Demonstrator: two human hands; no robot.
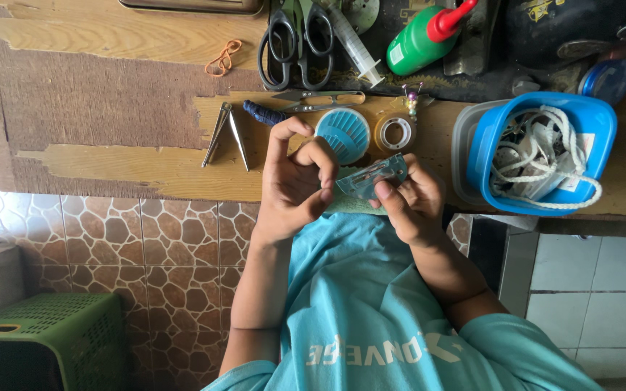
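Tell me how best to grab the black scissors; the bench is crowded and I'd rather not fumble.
Take the black scissors by the finger loops, coming from the person's side. The loops lie flat and point towards the person, with nothing on them. The blades run away past the top edge, close beside a syringe.

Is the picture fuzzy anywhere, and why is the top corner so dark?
Head view: soft, even daylight with no hard shadows; the left hand, the right hand and the clear plastic case look sharp; the top right corner is dim because dark things lie there; the blue tub looks bright, without strong glare.
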